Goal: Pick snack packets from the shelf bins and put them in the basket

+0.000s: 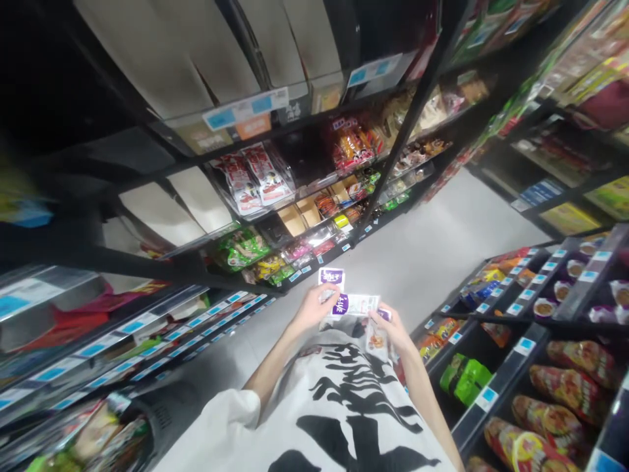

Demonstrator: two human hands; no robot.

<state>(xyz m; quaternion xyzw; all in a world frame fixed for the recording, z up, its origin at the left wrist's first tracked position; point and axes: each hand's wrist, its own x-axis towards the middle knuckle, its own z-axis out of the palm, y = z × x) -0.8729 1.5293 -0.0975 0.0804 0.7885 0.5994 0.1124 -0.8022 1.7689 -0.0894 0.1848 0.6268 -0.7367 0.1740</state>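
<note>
My left hand is closed on a small white and purple snack packet that sticks up above the fingers. My right hand grips other white and purple packets that lie flat between the two hands, with a clear packet hanging below. Both hands are close together in front of my white shirt with black print. I stand in a shop aisle.
Dark metal shelves on the left hold red, green and white snack bags with blue price tags. Lower shelves on the right carry bagged snacks and cups. A grey floor runs between them.
</note>
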